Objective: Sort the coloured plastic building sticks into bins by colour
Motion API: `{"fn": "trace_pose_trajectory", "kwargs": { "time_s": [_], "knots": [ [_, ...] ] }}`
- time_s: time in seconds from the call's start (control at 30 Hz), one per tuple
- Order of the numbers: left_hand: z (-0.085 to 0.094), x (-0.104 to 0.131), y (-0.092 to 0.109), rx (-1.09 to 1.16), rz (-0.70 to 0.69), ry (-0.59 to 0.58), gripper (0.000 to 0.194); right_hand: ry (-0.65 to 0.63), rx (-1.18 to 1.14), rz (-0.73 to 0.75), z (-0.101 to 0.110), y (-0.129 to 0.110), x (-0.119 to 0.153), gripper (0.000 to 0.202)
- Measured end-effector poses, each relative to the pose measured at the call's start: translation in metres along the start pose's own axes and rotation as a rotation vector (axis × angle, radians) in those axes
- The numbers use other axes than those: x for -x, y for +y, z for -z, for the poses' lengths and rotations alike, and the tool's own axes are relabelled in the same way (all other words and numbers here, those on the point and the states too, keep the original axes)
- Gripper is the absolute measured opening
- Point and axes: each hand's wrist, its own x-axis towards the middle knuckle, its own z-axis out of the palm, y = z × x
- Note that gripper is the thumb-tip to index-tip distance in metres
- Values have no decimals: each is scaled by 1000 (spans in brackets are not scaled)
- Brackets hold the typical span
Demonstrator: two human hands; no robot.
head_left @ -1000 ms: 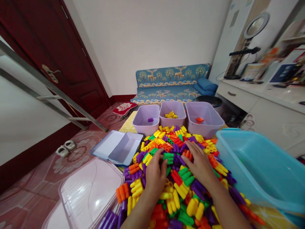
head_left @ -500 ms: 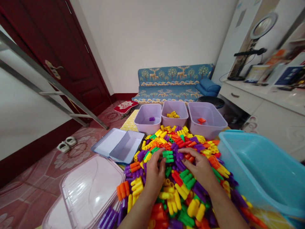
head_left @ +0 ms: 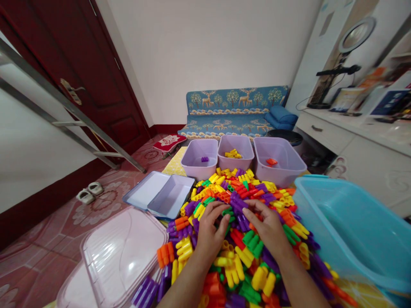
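Purple block (head_left: pixel 238 202): over the middle of the heap (head_left: pixel 263 279), between my hands; glossy moulded plastic, rounded tubes joined side by side. My right hand (head_left: pixel 269 229) pinches its right end between thumb and fingertips. My left hand (head_left: pixel 208 231), apart from the right, curls about a green block (head_left: pixel 228 211) of similar ribbed form; my fingers cover part of it, so I cannot tell whether they grip it. Heap: loose yellow, red, orange, green and purple pieces, some showing hollow round ends.

Obstructions: three smooth lilac bins (head_left: pixel 236 164) line the far side, holding purple, yellow and red-orange pieces respectively. A teal tub (head_left: pixel 359 201), translucent plastic, hems in the right. On the left lie an open box (head_left: pixel 171 194) and clear, shiny lids (head_left: pixel 125 252). Tabletop (head_left: pixel 176 161): yellow patterned covering.

Beyond: sofa (head_left: pixel 224 120) in deer-print fabric; metal ladder (head_left: pixel 99 134) before a dark red panelled door (head_left: pixel 67 47).
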Motion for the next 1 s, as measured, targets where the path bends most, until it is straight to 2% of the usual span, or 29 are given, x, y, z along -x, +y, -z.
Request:
{"fn": "trace_pose_trajectory", "kwargs": {
  "time_s": [0.17, 0.27, 0.37, 0.47, 0.53, 0.6, 0.7, 0.73, 0.8, 0.87, 0.9, 0.93, 0.97, 1.0],
  "knots": [
    [-2, 4, -4, -30, 33, -17, 34, -8, 100, 77, 2, -11, 2, 25],
    [-2, 6, -4, 1, 60, 17, 46, -2, 117, 116, 4, -17, 3, 24],
    [-2, 5, -3, 56, 53, 51, 51, -66, 165, 154, 3, -21, 5, 24],
    [-1, 3, -3, 46, -22, 38, 33, -152, 209, 193, -1, -21, 7, 22],
    [1, 3, -1, 9, -90, 35, 21, -149, 180, 190, -3, -18, 6, 23],
    [7, 3, 9, -56, -175, 53, 20, -122, 122, 169, -2, -16, 5, 27],
    [29, 0, 36, -198, -366, 130, 27, -95, 79, 150, 2, -15, 4, 28],
    [38, -4, 47, -240, -434, 189, 30, -82, 83, 151, 4, -15, 4, 27],
    [57, -23, 62, -307, -544, 379, 35, -45, 105, 159, 7, -17, 4, 24],
    [70, -54, 64, -382, -566, 601, 36, -17, 127, 175, 7, -19, 4, 22],
    [74, -72, 59, -407, -549, 668, 36, -4, 129, 182, 7, -19, 4, 22],
    [77, -90, 51, -428, -501, 681, 36, 3, 123, 185, 6, -19, 5, 22],
    [77, -106, 42, -469, -447, 599, 36, 6, 114, 184, 6, -19, 5, 23],
    [76, -119, 32, -524, -380, 469, 38, 9, 103, 181, 5, -18, 5, 24]
  ]
}}
